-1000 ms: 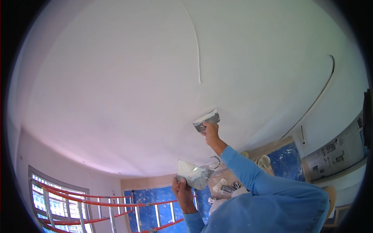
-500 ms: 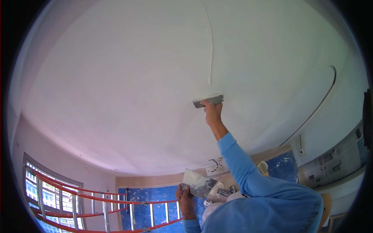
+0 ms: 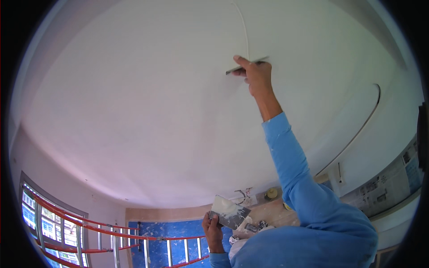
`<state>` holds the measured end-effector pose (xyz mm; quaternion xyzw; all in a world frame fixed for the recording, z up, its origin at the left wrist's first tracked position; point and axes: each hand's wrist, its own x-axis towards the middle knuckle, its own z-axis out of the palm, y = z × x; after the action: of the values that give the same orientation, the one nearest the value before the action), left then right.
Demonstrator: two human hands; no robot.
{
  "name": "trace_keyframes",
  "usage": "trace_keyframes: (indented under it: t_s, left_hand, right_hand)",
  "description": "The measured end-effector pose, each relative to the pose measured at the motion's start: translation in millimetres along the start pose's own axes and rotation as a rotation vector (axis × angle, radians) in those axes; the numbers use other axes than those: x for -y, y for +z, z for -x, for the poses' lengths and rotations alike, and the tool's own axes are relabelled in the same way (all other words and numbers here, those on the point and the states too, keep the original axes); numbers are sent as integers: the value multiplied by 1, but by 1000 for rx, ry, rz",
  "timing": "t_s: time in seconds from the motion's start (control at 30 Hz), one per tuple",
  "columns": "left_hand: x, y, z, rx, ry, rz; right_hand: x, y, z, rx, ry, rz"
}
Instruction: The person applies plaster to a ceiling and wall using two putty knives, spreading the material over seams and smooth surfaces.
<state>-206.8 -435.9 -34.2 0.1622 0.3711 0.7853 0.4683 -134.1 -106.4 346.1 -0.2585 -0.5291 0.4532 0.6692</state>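
Observation:
My right hand (image 3: 257,76), at the end of a raised blue-sleeved arm, grips a wide metal putty knife (image 3: 232,71) against the broad white plastered surface (image 3: 147,102). The blade appears nearly edge-on, at the lower end of a thin raised white line (image 3: 245,31). My fingers hide part of the tool. Low at the centre, my left hand (image 3: 212,231) holds a second wide blade (image 3: 228,210) by its side, with a lump of pale compound on its face.
Red-railed ladders (image 3: 111,232) cross the lower left before a barred window (image 3: 53,223). A paint-spattered blue sheet (image 3: 161,228) lies behind them. Small containers (image 3: 271,193) sit at lower centre. A dark curved strip (image 3: 371,111) runs at right, beside newspaper-like covering (image 3: 384,183).
My right hand and knife have moved upward along the surface to the white line, and the blade has turned nearly edge-on. My left hand with its blade sits slightly lower.

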Motion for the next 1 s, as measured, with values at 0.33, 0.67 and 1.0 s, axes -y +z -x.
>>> trace_keyframes:
  t_s: [0.33, 0.67, 1.0]
  left_hand:
    - [1, 3, -9, -29, -11, -5]
    - [3, 10, -16, -26, 19, 5]
    - [-2, 21, -9, -49, 68, -42]
  right_hand:
    - [93, 20, -44, 78, -25, 112]
    - [170, 50, -93, 170, -192, 139]
    - [243, 107, -91, 352, -285, 505]
